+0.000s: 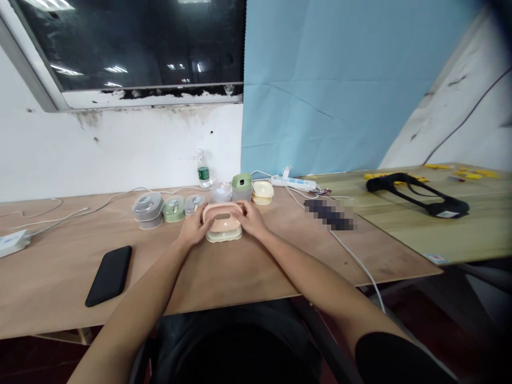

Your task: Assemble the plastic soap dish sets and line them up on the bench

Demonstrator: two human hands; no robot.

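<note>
At the middle of the table, my left hand [193, 229] grips the left side of a pink plastic lid [222, 210] with an oval slot. Its opposite side is gripped by my right hand [252, 220]. The lid tilts toward me, right above a cream wavy-edged base [224, 236]; whether the two are joined I cannot tell. Behind them stand a clear container [221, 190], a green-topped box [241, 183] and stacked pale yellow containers [262, 192]. Left of my left hand are a grey lidded container [148, 209], a green one [174, 208] and a smaller grey one [194, 205].
A black phone [109, 276] lies at the left. A water bottle [203, 170] stands by the wall. Power strips [294, 183] and white cables spread along the back. Rightward are a blurred dark object [330, 214] and a black strap frame [420, 196] on a yellowish table.
</note>
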